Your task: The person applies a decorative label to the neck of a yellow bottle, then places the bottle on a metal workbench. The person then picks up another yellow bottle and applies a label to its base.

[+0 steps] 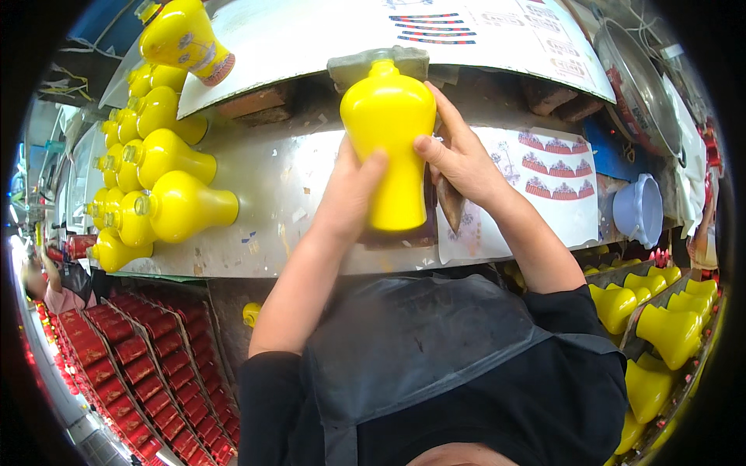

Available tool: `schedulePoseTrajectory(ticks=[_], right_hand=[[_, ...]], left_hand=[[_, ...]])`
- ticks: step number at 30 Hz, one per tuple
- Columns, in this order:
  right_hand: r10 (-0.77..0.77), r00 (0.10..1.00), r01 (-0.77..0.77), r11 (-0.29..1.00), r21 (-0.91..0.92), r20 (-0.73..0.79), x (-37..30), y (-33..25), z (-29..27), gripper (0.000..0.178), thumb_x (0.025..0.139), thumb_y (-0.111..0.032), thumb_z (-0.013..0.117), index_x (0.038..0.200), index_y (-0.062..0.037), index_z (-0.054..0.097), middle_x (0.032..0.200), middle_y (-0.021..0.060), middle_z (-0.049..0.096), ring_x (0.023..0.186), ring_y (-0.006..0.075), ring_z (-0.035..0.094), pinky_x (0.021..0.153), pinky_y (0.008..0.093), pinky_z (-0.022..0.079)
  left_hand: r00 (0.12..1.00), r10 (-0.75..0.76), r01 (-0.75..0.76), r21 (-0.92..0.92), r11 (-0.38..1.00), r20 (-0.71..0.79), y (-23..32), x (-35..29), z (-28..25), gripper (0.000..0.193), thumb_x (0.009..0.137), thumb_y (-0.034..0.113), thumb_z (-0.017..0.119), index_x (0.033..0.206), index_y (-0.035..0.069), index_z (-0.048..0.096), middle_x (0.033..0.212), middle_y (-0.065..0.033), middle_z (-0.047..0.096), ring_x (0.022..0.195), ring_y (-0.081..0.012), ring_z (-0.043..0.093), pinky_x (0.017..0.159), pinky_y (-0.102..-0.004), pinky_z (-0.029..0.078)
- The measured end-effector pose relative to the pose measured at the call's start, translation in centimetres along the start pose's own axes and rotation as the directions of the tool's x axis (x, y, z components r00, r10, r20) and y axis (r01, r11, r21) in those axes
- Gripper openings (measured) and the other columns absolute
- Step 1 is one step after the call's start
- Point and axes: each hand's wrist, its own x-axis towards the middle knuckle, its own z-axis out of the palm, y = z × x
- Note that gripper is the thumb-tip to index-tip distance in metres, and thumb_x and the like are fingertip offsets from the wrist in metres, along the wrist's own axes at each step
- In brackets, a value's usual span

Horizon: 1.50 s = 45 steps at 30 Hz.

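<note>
A glossy plain yellow vase-shaped bottle [390,116] lies in front of me, its narrow neck pointing away against a grey block [342,71]. Both my hands are on it. My left hand [350,182] wraps its left side with the thumb on the front. My right hand [458,155] grips the right side, thumb on the front and index finger up by the shoulder. Beneath that palm hangs a brown, pointed flat piece [449,203], seemingly tucked in the same hand; how it is held is hidden. On the right, a sheet of printed decals [519,225] lies beside my forearm.
Several yellow bottles [190,206] stand at the left of the metal table [264,233]; a decorated one [183,43] is at the far left. A white board [311,39] holds decal strips. A lavender bucket [639,210], racked yellow bottles [668,334] and red boxes [124,365] surround me.
</note>
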Motion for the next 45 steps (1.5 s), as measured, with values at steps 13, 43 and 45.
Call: schedulePoseTrajectory(ticks=[13, 43, 45], right_hand=[[-0.168, 0.577, -0.750, 0.279, -0.600, -0.799, -12.3, 3.9, -27.2, 0.050, 0.101, -0.051, 0.059, 0.127, -0.0097, 0.073, 0.124, 0.0219, 0.071, 0.118, 0.0384, 0.067, 0.100, 0.0448, 0.051], [0.160, 0.559, -0.816, 0.279, -0.506, -0.814, -4.3, 17.3, -31.6, 0.054, 0.097, -0.015, 0.044, 0.149, -0.0010, 0.049, 0.123, 0.0282, 0.068, 0.115, 0.0430, 0.068, 0.096, 0.0503, 0.056], [0.143, 0.542, -0.822, 0.293, -0.488, -0.828, -4.3, 17.4, -31.6, 0.055, 0.095, -0.014, 0.043, 0.149, -0.0033, 0.052, 0.121, 0.0289, 0.069, 0.113, 0.0444, 0.068, 0.096, 0.0511, 0.055]], left_hand=[[0.953, 0.272, -0.221, 0.310, 0.925, -0.134, -0.5, 0.1, 1.1, 0.086, 0.102, 0.026, 0.062, 0.166, 0.003, 0.009, 0.156, -0.0153, 0.040, 0.140, -0.0255, 0.044, 0.118, -0.0393, 0.036], [0.947, 0.279, -0.237, 0.240, 0.942, -0.162, -2.3, -0.4, -0.6, 0.066, 0.113, 0.040, 0.040, 0.165, 0.004, 0.019, 0.157, -0.0131, 0.041, 0.139, -0.0249, 0.048, 0.115, -0.0392, 0.039], [0.946, 0.285, -0.243, 0.247, 0.938, -0.152, -2.4, -0.5, -0.7, 0.065, 0.114, 0.039, 0.039, 0.164, 0.003, 0.020, 0.158, -0.0131, 0.041, 0.140, -0.0250, 0.047, 0.116, -0.0391, 0.039]])
